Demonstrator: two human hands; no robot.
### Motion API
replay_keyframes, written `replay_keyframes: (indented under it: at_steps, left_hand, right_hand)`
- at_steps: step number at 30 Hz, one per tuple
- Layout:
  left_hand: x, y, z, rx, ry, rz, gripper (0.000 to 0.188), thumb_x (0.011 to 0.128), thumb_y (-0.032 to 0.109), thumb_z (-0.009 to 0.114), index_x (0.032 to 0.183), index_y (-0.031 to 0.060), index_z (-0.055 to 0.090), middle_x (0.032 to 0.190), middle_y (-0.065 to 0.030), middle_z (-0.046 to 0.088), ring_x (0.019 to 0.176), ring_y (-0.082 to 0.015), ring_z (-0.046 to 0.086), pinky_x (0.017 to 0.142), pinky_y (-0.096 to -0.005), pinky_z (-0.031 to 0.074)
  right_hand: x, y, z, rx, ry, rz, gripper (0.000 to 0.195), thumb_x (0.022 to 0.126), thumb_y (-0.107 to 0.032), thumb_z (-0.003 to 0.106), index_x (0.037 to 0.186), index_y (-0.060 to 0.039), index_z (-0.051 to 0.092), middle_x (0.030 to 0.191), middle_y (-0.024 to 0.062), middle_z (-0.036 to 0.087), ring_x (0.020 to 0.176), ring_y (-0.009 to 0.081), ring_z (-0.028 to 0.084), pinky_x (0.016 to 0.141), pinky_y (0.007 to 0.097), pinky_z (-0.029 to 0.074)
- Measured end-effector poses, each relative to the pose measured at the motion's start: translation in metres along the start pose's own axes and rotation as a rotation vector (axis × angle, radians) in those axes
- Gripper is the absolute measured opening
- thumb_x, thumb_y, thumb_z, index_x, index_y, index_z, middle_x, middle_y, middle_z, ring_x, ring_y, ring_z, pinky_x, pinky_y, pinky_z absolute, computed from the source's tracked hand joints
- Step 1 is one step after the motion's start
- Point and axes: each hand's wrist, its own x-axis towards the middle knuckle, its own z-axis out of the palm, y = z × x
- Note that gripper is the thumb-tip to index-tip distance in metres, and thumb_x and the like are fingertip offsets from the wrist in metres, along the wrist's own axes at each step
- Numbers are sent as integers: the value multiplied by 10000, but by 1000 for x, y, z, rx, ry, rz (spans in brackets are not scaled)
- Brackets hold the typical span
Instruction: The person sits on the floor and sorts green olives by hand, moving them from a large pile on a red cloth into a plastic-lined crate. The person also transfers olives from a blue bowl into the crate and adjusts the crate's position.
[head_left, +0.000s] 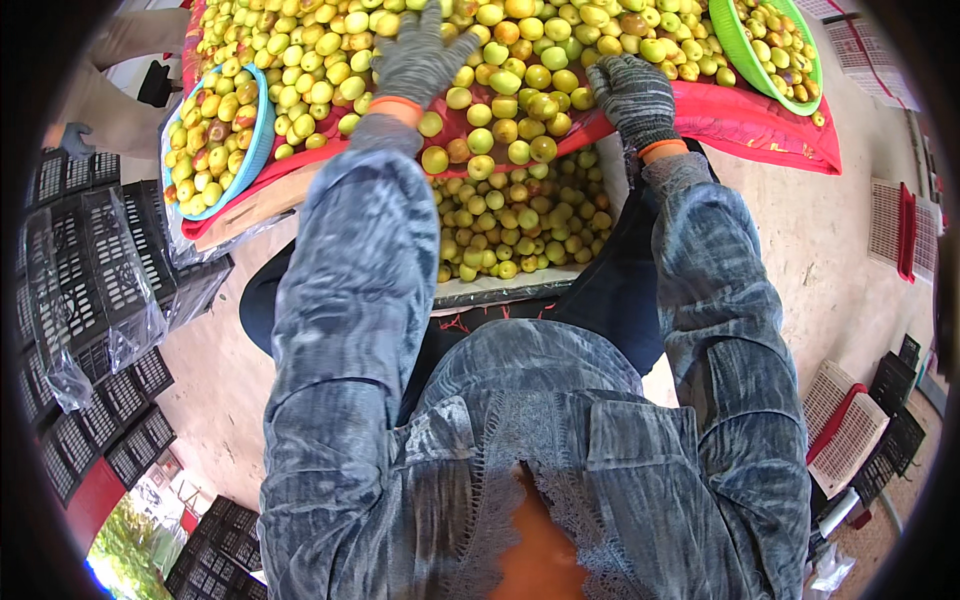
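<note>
Yellow-green jujubes (319, 45), some with brown patches, cover a red cloth (750, 120) on the table. My gloved left hand (424, 64) lies over them with its fingers spread and holds none that I can see. At the cloth's near edge, my gloved right hand (636, 101) is curled around the fabric; its fingertips are hidden. Between my hands, several jujubes (517, 127) sit on a sagging part of the cloth. Directly below, between my legs, stands a pale crate (517, 289) holding many jujubes (517, 217).
A blue basket (259, 142) of jujubes stands left, and a green basket (724, 45) right. Black plastic crates (71, 277) are stacked at left, partly under clear plastic. White crates (844, 427) stand on the floor at right. Another person's gloved hand (75, 140) shows at far left.
</note>
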Motion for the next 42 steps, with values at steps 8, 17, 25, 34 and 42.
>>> replay_keyframes:
  at_steps: [8,17,25,34,42]
  left_hand:
    - [-75,24,12,153,-269,202,791,824,662,457,1446,209,271,1508,-138,182,1333,-494,182,1066,-589,230]
    - [-135,58,-1,168,-380,344,809,777,615,543,1410,154,340,1494,-134,222,1369,-394,180,1073,-625,114]
    - [-149,51,8,58,-244,377,797,733,602,600,1378,184,390,1468,-154,252,1359,-383,187,1083,-594,85]
    - [-167,48,-3,-189,-270,496,642,790,468,609,1315,127,467,1386,-141,399,1291,-316,355,1085,-546,197]
    - [-136,-17,-38,-288,-32,140,394,814,289,661,1132,66,594,1095,-137,613,1040,-310,563,947,-396,424]
  right_hand:
    - [1,0,2,17,-2,-8,327,881,-380,533,961,-85,651,919,114,646,891,289,613,801,410,475]
    - [2,-19,-29,31,-98,-29,307,884,-310,532,1089,-92,598,1142,137,593,945,304,615,843,409,476]
    - [56,-32,-28,-109,-216,-78,360,828,-125,502,1174,-29,522,1188,207,569,1009,336,606,833,440,499]
    - [45,-23,-10,78,-250,-15,342,811,-186,602,1134,-94,537,1127,178,585,1055,340,560,864,409,475]
    - [5,8,6,254,39,70,401,905,-398,512,1053,-33,583,981,205,632,902,375,603,794,442,476]
